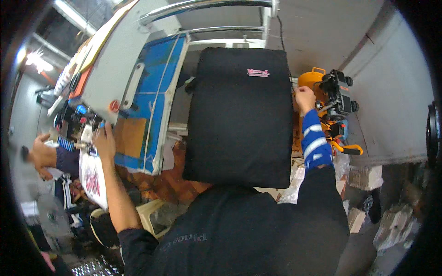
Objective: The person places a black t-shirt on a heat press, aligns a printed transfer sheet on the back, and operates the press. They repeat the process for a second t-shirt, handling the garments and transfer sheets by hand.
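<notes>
A flat black cloth (241, 124) with a small pink print near its far edge lies spread like a rectangular panel before me. My right hand (305, 99), with a blue and white striped sleeve, is curled closed beside the cloth's right edge; what its fingers hold, if anything, is hidden. Out to the left, my left hand (105, 140) reaches to the near corner of a grey machine (113, 69), its fingers stretched upward by a small blue part. A white cloth (93, 179) with a dark pink print hangs just beyond that forearm.
A blue panel with a white frame (155, 106) stands left of the black cloth. Metal rails (207, 5) cross behind it. Orange equipment (313, 78) is at the right, with wrapped bundles (366, 177) lower down. Another person (43, 154) is at far left.
</notes>
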